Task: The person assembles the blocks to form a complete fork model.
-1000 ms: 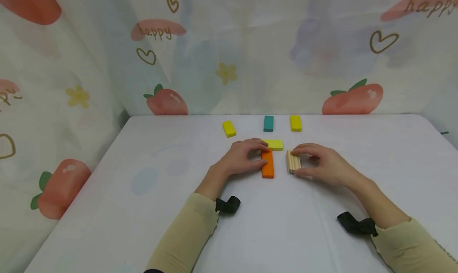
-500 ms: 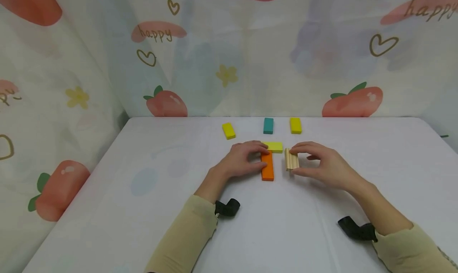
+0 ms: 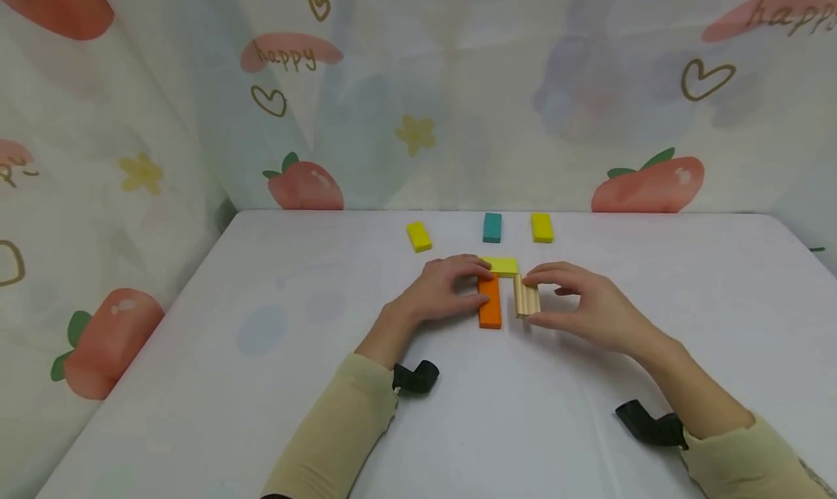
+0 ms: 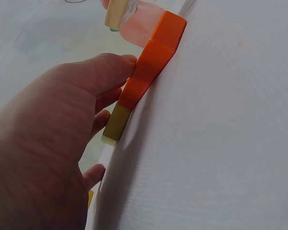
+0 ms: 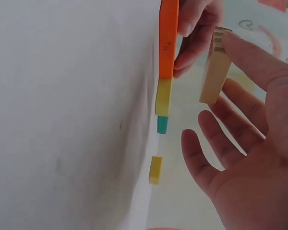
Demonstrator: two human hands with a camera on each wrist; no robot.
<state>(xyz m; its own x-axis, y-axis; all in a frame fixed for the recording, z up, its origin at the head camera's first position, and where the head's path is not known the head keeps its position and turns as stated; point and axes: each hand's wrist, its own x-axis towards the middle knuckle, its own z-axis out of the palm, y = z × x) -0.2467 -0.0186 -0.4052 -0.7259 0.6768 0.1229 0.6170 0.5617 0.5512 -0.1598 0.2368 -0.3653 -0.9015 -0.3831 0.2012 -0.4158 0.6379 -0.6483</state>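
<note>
An orange block (image 3: 489, 303) lies lengthwise on the white table, its far end against a light yellow block (image 3: 502, 266) set crosswise. My left hand (image 3: 445, 288) rests on the orange block, thumb near its middle and a fingertip by its far end. To the right, my right hand (image 3: 588, 303) pinches a pale, ridged wooden block (image 3: 526, 295) between thumb and fingers. The right wrist view shows that wooden block (image 5: 216, 72) held above the table, with banded layers at its end and the other fingers spread apart.
Along the back of the table (image 3: 327, 426) lie a yellow block (image 3: 419, 237), a teal block (image 3: 492, 228) and another yellow block (image 3: 542, 228). A patterned cloth (image 3: 458, 107) hangs behind. Black wrist mounts (image 3: 416, 377) jut from both sleeves.
My right hand has carried the ridged wooden block a little left, closer to the orange block. My left hand and the other blocks stay in place.
</note>
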